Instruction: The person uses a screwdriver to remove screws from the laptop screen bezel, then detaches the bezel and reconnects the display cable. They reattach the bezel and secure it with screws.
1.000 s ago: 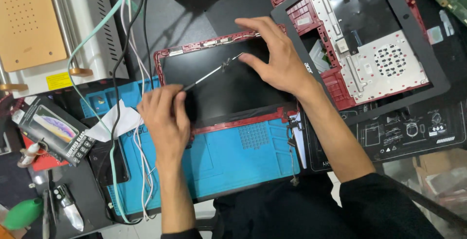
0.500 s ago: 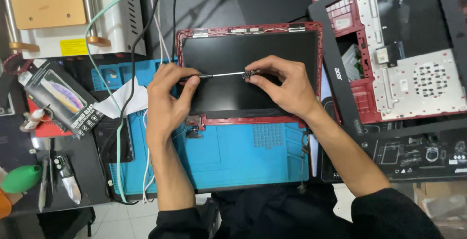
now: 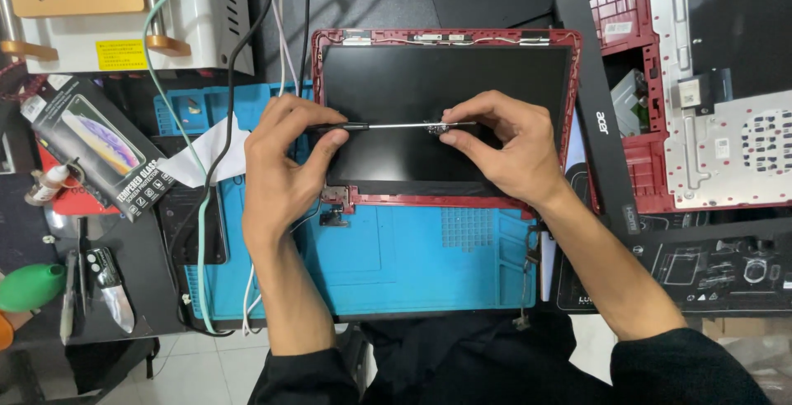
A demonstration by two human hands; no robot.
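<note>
Hands (image 3: 285, 166) (image 3: 503, 153) pinching screwdriver (image 3: 388, 125) over screen (image 3: 445, 116)

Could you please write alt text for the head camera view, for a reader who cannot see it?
Two bare hands work over a dark laptop screen panel in a red lid frame on a blue mat: the left hand holds a slim screwdriver, and the right hand pinches a small metal part at its tip. A dismantled laptop base lies at right.

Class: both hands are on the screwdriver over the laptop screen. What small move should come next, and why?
Probably seat the small metal part on the screwdriver tip: the right hand pinches it there, the left hand holds the handle, and both are held above the screen.
</note>
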